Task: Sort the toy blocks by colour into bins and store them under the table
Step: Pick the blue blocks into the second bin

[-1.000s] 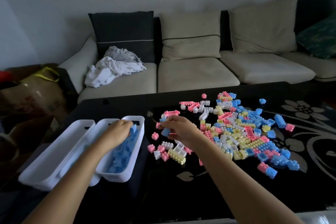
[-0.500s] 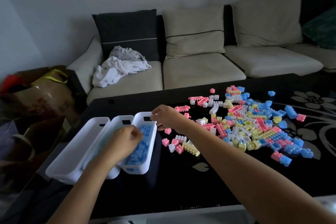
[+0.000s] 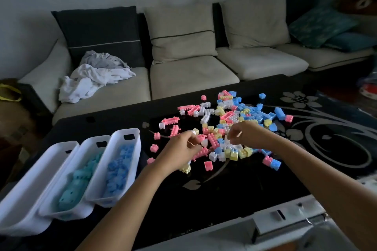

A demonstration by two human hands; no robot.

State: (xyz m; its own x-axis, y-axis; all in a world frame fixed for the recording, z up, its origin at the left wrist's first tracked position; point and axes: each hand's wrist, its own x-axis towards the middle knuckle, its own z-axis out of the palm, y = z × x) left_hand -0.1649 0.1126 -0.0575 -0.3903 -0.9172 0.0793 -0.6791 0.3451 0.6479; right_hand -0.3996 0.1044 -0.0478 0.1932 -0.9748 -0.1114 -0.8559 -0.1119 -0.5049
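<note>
A: Item one, the hands?

B: Left hand (image 3: 182, 147), at the near left edge of the blocks (image 3: 230, 120), fingers curled, tips down among pink and white pieces. Right hand (image 3: 247, 134), just beside it on the pile's near middle, fingers also curled downward. Whether either one grips a piece, I cannot tell: the fingertips are buried in the heap.

A: Item two, the blocks?

B: One loose heap, mixed pink, white, yellow and blue, on the black table (image 3: 204, 199), right of centre. A few pink strays (image 3: 154, 147) lie apart on its left, between the heap and the bins. One pink piece (image 3: 208, 165) sits alone near the front.

A: Item three, the bins?

B: Three white bins, long and narrow, side by side and touching, on the table's left end.
- Right bin (image 3: 136, 155): blue pieces (image 3: 118, 167).
- Middle bin (image 3: 91, 144): teal pieces (image 3: 79, 181).
- Left bin (image 3: 40, 179): only its bare white inside shows.

The near ends hang past the table's front edge, and both hands are well apart from all three.

A: Item four, surroundings?

B: Pale sofa (image 3: 183, 79) behind the table, a dark cushion (image 3: 102, 32) on its left seat and a rumpled white cloth (image 3: 95, 75) below it. The tabletop bears a pale flower pattern (image 3: 299, 99) at right.
</note>
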